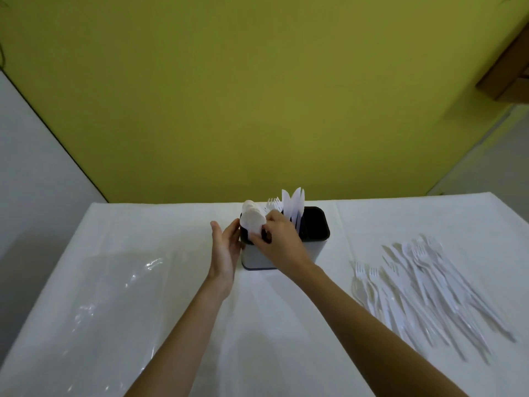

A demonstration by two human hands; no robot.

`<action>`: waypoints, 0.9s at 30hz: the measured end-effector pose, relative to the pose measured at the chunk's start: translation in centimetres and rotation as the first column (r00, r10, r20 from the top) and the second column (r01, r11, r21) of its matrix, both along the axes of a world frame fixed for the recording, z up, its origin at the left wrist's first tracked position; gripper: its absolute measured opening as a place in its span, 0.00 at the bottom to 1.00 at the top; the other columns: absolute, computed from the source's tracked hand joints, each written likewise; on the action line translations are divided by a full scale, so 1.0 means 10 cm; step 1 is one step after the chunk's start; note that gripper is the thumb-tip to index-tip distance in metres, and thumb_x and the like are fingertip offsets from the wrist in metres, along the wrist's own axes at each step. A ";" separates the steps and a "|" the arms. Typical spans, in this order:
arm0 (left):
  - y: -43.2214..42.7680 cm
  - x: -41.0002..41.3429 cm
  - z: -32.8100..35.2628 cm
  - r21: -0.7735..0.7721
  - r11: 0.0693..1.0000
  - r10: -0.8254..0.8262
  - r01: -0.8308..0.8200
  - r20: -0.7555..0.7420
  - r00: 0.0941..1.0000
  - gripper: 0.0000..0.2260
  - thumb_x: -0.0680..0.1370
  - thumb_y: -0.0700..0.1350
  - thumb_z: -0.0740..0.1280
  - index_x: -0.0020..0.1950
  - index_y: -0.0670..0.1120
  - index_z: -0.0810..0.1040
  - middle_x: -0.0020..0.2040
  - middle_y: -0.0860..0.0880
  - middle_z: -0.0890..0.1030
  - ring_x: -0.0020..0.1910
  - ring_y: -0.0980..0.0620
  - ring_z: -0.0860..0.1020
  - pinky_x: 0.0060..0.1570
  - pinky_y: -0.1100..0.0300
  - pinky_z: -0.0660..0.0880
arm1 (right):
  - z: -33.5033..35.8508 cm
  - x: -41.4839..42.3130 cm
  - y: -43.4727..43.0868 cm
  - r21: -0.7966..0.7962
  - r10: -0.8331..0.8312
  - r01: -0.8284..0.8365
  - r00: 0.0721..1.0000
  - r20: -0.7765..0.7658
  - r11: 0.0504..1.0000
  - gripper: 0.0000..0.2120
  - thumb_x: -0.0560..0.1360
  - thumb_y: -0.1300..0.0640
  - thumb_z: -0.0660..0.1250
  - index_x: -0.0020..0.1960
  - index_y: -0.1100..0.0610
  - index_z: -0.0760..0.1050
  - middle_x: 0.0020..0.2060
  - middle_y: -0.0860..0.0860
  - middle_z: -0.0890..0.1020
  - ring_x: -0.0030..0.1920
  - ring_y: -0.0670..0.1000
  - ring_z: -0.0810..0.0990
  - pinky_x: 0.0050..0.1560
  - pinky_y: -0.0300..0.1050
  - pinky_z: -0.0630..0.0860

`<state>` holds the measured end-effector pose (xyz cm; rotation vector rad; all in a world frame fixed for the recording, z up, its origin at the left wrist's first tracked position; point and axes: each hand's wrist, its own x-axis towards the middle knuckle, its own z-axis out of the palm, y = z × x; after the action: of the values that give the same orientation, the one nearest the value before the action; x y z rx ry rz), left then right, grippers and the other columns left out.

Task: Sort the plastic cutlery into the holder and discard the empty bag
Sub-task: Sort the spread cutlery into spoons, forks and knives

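A grey holder with a black rim stands at the table's far middle. White spoons, forks and knives stand upright in it. My right hand is over the holder's left compartment, its fingers pinched on the spoons. My left hand rests flat against the holder's left side, fingers spread. A pile of loose white cutlery lies on the table to the right. The clear empty bag lies flat on the left.
A white cloth covers the table, which ends at a yellow-green wall just behind the holder. A brown box corner shows at the upper right.
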<state>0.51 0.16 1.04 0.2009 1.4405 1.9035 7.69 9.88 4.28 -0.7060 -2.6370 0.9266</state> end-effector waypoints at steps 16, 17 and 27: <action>-0.04 -0.05 -0.08 0.059 0.998 -0.013 0.010 0.051 0.999 0.34 0.81 0.61 0.38 0.70 0.41 0.69 0.65 0.45 0.76 0.65 0.50 0.73 0.67 0.56 0.66 | 0.06 0.11 -0.14 0.252 0.133 -0.077 0.968 -0.211 0.965 0.26 0.75 0.69 0.60 0.73 0.60 0.64 0.72 0.54 0.67 0.71 0.53 0.65 0.70 0.48 0.63; -0.04 -0.06 -0.09 0.057 0.998 -0.021 0.019 0.047 0.999 0.34 0.81 0.61 0.38 0.70 0.41 0.69 0.65 0.45 0.76 0.65 0.50 0.73 0.68 0.56 0.65 | 0.04 0.10 -0.15 0.310 0.192 -0.131 0.965 -0.176 0.942 0.26 0.75 0.70 0.56 0.73 0.60 0.63 0.72 0.55 0.66 0.72 0.54 0.64 0.71 0.50 0.63; -0.08 -0.17 0.00 -0.020 1.000 0.011 -0.011 -0.003 1.000 0.33 0.81 0.62 0.38 0.72 0.43 0.68 0.71 0.48 0.71 0.71 0.51 0.67 0.73 0.54 0.58 | -0.10 0.19 -0.07 0.393 0.281 -0.269 0.959 0.026 0.879 0.30 0.74 0.66 0.40 0.77 0.61 0.48 0.77 0.54 0.50 0.77 0.52 0.45 0.76 0.53 0.47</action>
<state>-1.19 -0.62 1.01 0.1861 1.4650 1.8974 9.57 9.15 3.29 -0.2185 -2.8138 0.4302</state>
